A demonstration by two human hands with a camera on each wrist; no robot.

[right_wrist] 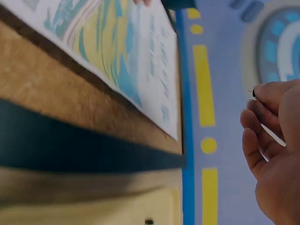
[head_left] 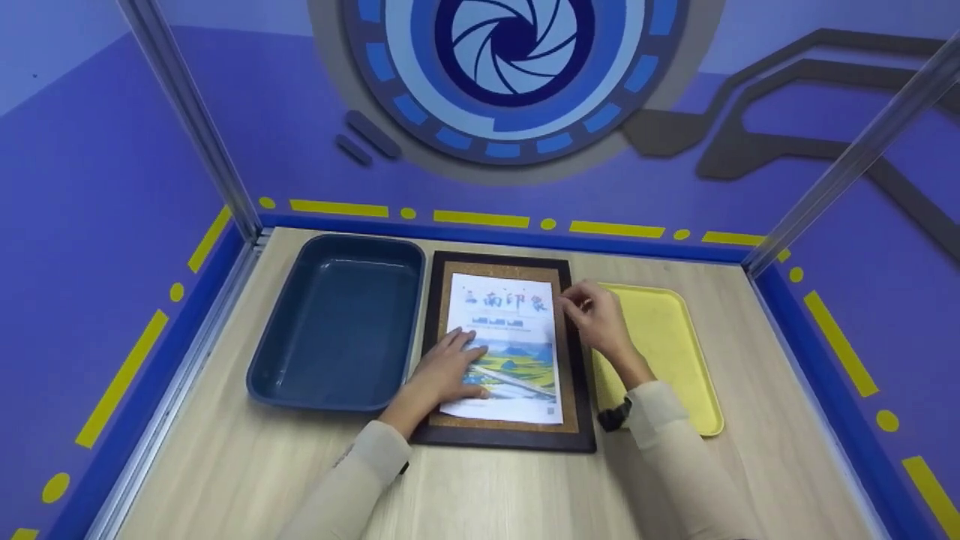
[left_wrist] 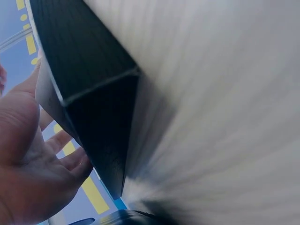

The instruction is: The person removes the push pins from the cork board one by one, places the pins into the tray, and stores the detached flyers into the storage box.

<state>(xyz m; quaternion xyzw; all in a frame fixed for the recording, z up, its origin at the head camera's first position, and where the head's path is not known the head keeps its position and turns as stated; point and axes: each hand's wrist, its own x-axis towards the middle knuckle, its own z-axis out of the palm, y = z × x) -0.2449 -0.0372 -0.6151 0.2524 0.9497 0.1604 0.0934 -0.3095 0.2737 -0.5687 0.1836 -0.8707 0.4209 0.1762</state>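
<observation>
A printed sheet (head_left: 517, 322) with a landscape picture and coloured characters lies on a dark-framed cork board (head_left: 506, 438). My left hand (head_left: 448, 369) rests on the sheet's left side with its fingers spread; the left wrist view shows that hand (left_wrist: 37, 145) at the frame's edge. My right hand (head_left: 602, 321) is at the sheet's upper right corner. Between its thumb and finger it pinches a small push pin (right_wrist: 254, 93) with a black head and thin metal point. In the right wrist view the pin stands apart from the sheet.
A deep dark blue tray (head_left: 259, 375) stands left of the board. On the right lies a shallow yellow tray (head_left: 686, 360), partly under my right forearm; a small dark piece (right_wrist: 149, 221) is in it. Patterned blue panels (head_left: 292, 150) enclose the wooden table (head_left: 480, 495).
</observation>
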